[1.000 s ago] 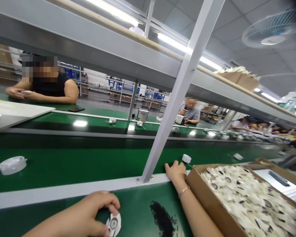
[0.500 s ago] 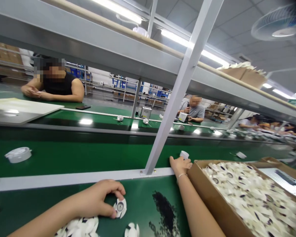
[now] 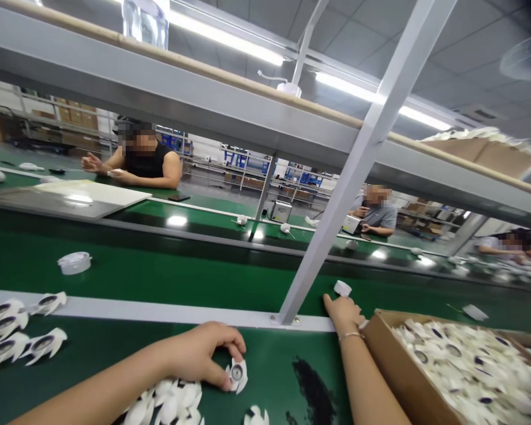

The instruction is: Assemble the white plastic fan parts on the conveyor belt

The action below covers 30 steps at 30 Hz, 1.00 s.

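Note:
My left hand (image 3: 207,357) pinches a small white fan impeller (image 3: 238,375) with a round dark-rimmed hub between thumb and fingertips, just above the green work surface. Under that wrist lies a pile of white impellers (image 3: 170,403), and another single impeller (image 3: 256,415) rests near the bottom edge. My right hand (image 3: 346,314) reaches over the grey rail, thumb spread from the fingers. Right beyond its fingers sits a round white housing (image 3: 342,288) on the belt; whether they touch cannot be made out. Between my arms lies a heap of tiny black pieces (image 3: 312,389).
A cardboard box (image 3: 407,369) full of white impellers stands at the right. More impellers (image 3: 4,327) lie at the left, by another white housing (image 3: 74,262) on the green belt (image 3: 168,280). A slanted grey post (image 3: 331,236) rises ahead under a shelf. Co-workers sit across.
The view has swung left, bringing more impellers in at the left. My left hand keeps its pinch on the impeller. The housing now appears slightly further left relative to my right hand.

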{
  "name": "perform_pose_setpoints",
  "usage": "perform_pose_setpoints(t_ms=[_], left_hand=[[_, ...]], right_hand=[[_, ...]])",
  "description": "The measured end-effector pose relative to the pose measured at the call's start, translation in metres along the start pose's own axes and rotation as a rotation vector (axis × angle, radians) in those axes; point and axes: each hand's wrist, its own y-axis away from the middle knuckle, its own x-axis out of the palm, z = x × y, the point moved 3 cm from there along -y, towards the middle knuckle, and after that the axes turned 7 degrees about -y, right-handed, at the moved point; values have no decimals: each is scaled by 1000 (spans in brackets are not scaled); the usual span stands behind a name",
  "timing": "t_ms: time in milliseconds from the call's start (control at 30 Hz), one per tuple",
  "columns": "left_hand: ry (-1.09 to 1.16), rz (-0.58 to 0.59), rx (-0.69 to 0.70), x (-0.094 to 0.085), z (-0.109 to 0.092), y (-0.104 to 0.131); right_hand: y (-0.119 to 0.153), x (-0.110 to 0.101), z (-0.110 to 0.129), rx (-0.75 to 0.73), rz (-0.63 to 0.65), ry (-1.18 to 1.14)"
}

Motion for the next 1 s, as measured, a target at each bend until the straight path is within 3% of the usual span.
perform_pose_setpoints(t_ms=[433, 700, 1000], left_hand=[[-4, -5, -57, -2, -9, 2], [-11, -13, -86, -1, -11, 2], [-23, -4, -87, -1, -11, -1]], right_hand=[[-7, -2, -5, -44, 42, -73], [3, -11, 7, 29, 13, -129], [14, -3, 22, 23, -21, -193]])
